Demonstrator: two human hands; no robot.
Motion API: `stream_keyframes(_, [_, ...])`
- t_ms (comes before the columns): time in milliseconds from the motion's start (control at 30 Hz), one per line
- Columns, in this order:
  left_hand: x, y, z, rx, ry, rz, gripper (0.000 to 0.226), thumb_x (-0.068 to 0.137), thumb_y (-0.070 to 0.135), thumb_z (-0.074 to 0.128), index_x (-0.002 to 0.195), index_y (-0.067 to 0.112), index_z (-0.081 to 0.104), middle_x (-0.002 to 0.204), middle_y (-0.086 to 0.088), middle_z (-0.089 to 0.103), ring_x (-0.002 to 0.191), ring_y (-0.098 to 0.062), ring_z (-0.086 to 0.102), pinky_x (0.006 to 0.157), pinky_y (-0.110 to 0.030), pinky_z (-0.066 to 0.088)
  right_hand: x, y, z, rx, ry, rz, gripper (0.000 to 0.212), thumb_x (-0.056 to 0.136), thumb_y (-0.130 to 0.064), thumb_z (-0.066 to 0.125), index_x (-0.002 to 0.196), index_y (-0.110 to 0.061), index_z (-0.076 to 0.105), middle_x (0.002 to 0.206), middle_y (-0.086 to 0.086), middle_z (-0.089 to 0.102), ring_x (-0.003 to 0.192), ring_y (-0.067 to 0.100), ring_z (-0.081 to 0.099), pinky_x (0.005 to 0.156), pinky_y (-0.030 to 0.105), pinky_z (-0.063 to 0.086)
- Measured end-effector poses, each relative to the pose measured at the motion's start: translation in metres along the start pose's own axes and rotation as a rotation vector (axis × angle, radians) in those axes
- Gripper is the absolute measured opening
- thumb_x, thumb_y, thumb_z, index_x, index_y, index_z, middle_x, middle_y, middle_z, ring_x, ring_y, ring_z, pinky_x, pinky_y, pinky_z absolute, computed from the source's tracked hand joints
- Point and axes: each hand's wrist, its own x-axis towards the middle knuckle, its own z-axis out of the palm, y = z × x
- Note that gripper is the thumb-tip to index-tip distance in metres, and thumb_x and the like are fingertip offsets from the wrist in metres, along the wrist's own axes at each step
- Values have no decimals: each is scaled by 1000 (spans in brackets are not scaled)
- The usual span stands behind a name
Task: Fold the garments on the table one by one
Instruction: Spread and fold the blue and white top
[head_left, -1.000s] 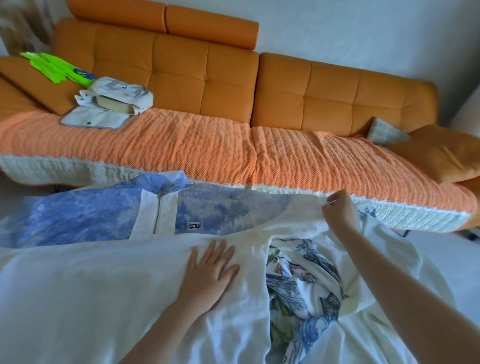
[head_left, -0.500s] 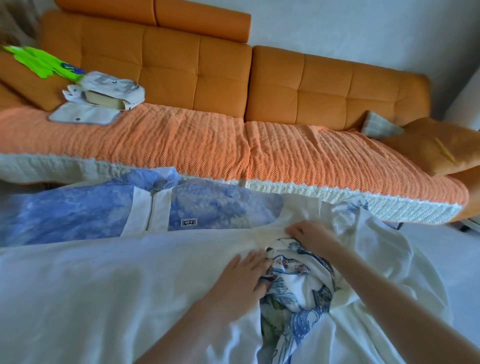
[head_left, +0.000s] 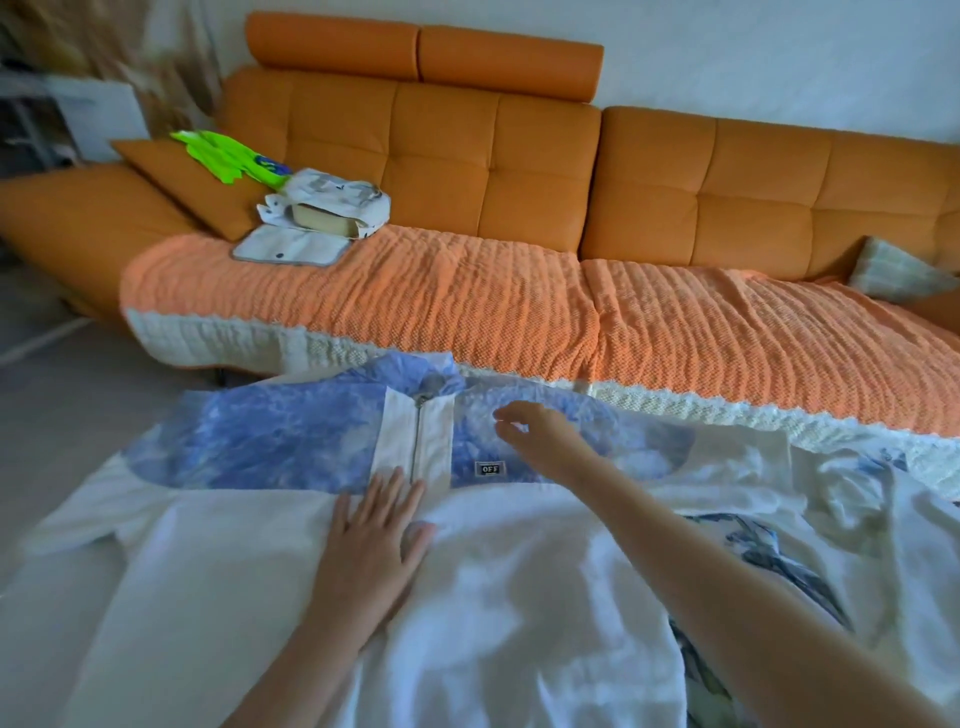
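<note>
White-and-blue zip-collar fabric shirt (head_left: 270, 452): we judge it light, limp | left hand (head_left: 374, 543) fingers straight, pressing | right hand (head_left: 540, 436) loosely curled, empty | we grip the far shoulders.

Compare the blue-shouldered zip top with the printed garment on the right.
The zip top lies spread flat; the printed garment is bunched and creased. The zip top has a mottled blue band over white, with a zip and an OFF label; the printed garment carries blue figures. The left hand presses on the zip top; no hand rests on the printed garment. Both show blue on white.
</note>
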Motion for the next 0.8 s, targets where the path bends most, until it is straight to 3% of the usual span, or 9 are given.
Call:
stream_keyframes(67, [1,1,-1,-20,-33,-10,70,94,60,9,128,24,58,134,-2,55,122,-22,54,100,-43,26,25,-15,14,-20,-17,12,37,97,-24,47,131,-13,52,130,10,57,112,27,57,93,33,42])
stream_keyframes(167, [1,-3,1,-44,-13,11,64,88,64,23,133,29,52,141,2,48,130,-19,46,104,-42,19,59,-35,31,-49,-47,24,43,97,-24,45,138,-13,42,129,15,55,103,29,58,82,34,47])
stream_keyframes(233, [5,0,-4,-79,-13,0,69,80,69,22,141,39,33,153,10,21,142,-12,21,111,-40,5,82,-46,42,-103,-77,36,42,98,-22,40,138,-8,40,129,17,53,103,31,57,81,36,49])
stream_keyframes(300, [23,-3,-11,-191,-43,-19,66,83,70,22,144,44,18,151,21,-2,144,-4,-1,115,-39,-5,105,-55,54,-174,-118,38,41,100,-22,36,136,-3,41,134,19,48,118,35,50,96,40,43])
stream_keyframes(400, [48,-17,-39,-539,100,-134,39,96,49,40,122,26,57,137,5,50,130,-16,43,110,-35,26,129,-52,85,-246,-188,-2,58,98,-46,31,147,-17,25,155,9,22,142,34,17,115,46,19])
stream_keyframes(467, [62,-45,-51,-369,322,-199,42,98,44,35,128,21,54,135,-2,53,129,-22,43,108,-39,27,136,-40,108,-319,-222,-42,61,97,-54,25,150,-29,10,159,-1,2,145,29,-6,117,50,3])
stream_keyframes(567, [74,-103,-48,-102,112,-378,54,98,48,29,147,24,27,157,1,16,145,-19,8,115,-52,9,134,-27,125,-377,-183,-13,60,96,-57,22,148,-39,-2,158,-5,-9,144,28,-13,116,51,-1])
stream_keyframes(633, [74,-124,-37,-47,35,-461,59,97,52,27,149,25,18,158,4,7,146,-20,2,115,-52,8,134,-32,125,-395,-169,-22,57,97,-51,24,149,-36,6,159,-2,-3,145,30,-7,115,51,3])
stream_keyframes(800, [75,-103,-30,-218,319,-309,46,99,41,35,144,29,34,154,7,24,145,-15,10,114,-50,-3,178,-40,105,-197,146,5,45,96,-40,32,132,-17,48,125,11,56,126,31,39,101,42,26])
